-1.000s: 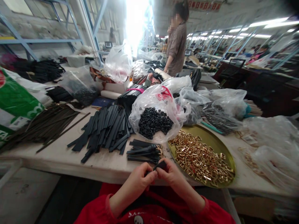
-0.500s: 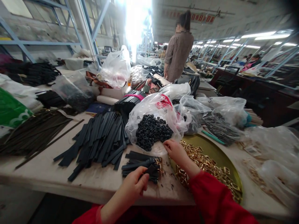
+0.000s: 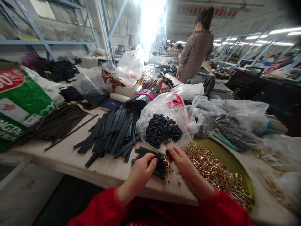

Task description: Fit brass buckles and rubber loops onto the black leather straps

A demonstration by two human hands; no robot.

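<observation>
My left hand (image 3: 141, 168) is closed on a black strap (image 3: 154, 157), held just above a small pile of finished straps with gold buckles (image 3: 162, 168) near the table's front edge. My right hand (image 3: 180, 158) pinches a small black ring (image 3: 167, 152) right beside the strap's end. Both sleeves are red. Just behind my hands sits an open plastic bag of black rings (image 3: 163, 128). To the right lies a round gold tray (image 3: 225, 153) heaped with gold buckles (image 3: 211, 169).
A spread of black straps (image 3: 113, 133) and thin dark strips (image 3: 56, 121) cover the table's left. A green and white sack (image 3: 21, 100) stands far left. Plastic bags (image 3: 237, 116) crowd the right. A person (image 3: 195, 53) stands at the far end of the table.
My right hand has come back from the bag of rings with a black ring and met the strap in my left hand. The camera shifted a little left.
</observation>
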